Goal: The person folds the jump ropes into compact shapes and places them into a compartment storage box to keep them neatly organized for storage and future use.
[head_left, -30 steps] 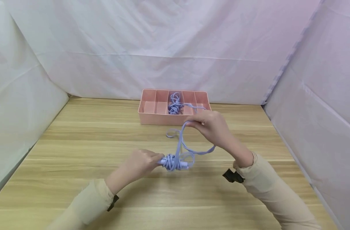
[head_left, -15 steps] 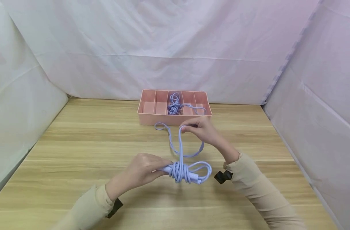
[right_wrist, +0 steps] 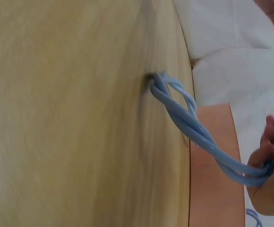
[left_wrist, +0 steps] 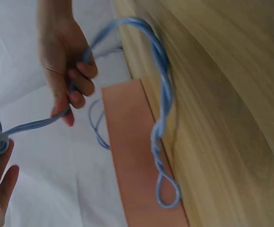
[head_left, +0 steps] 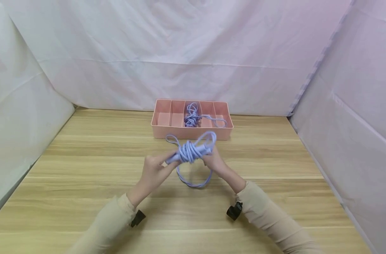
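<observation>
A pale blue jump rope (head_left: 189, 151), its two handles side by side with cord wound round them, is held above the table in the head view. My left hand (head_left: 152, 173) pinches the handles at their left end. Behind the bundle, partly hidden by it, is my right hand (head_left: 215, 162). The left wrist view shows the right hand's fingers (left_wrist: 82, 82) curled round the doubled cord, which runs taut from the handle ends. Past that grip, the twisted free cord (right_wrist: 198, 137) hangs in a curve and ends in a loop near the pink box.
A pink box (head_left: 193, 133) with several compartments stands at the back of the wooden table (head_left: 100, 155). Its middle compartment holds another blue cord bundle (head_left: 191, 118), with a loop trailing to the right. White cloth (head_left: 193, 53) hangs behind and at both sides.
My left hand has raised the wound bundle toward the box and tilted it. My right hand has moved left and down, passing behind the bundle with the cord. The free cord swung left.
</observation>
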`<state>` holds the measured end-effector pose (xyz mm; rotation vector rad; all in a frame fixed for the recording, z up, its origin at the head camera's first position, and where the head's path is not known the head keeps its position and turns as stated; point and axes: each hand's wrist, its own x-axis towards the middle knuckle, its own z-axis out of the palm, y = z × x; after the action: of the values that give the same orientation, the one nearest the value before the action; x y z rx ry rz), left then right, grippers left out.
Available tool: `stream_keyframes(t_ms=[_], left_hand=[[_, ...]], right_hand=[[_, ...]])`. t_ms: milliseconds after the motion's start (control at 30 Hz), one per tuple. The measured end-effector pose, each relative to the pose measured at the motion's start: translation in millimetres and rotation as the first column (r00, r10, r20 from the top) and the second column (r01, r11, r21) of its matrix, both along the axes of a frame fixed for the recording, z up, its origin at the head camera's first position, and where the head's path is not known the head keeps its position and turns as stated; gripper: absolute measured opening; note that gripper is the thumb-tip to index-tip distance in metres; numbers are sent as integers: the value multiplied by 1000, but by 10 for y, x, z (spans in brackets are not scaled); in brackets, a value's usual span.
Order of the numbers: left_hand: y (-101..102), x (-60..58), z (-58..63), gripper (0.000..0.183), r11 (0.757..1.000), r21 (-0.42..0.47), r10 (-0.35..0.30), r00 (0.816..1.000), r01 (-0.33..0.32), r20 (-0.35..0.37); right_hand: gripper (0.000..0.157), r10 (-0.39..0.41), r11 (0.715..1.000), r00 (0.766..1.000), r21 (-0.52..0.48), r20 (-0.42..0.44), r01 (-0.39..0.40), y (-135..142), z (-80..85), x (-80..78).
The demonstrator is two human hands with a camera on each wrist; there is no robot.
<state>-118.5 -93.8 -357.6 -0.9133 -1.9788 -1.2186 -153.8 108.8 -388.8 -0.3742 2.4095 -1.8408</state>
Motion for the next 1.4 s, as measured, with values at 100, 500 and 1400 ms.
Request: stream_keyframes(t_ms=[100,500,1400], left_hand=[[39,-119,-61,26,985,61,154,985,-159,75],[-12,-403,-212,18,866,-16,500,865,-499,50],[-323,-545,-61,13,732,-136,669,742,-668,-45]], right_hand=[[18,-20,1000,999,16,-25,21,-115,-23,27],[19,15,994,991,112,-129,-1,-373,109,141],[31,119,984,987,116,108,-132,-60,578,438]])
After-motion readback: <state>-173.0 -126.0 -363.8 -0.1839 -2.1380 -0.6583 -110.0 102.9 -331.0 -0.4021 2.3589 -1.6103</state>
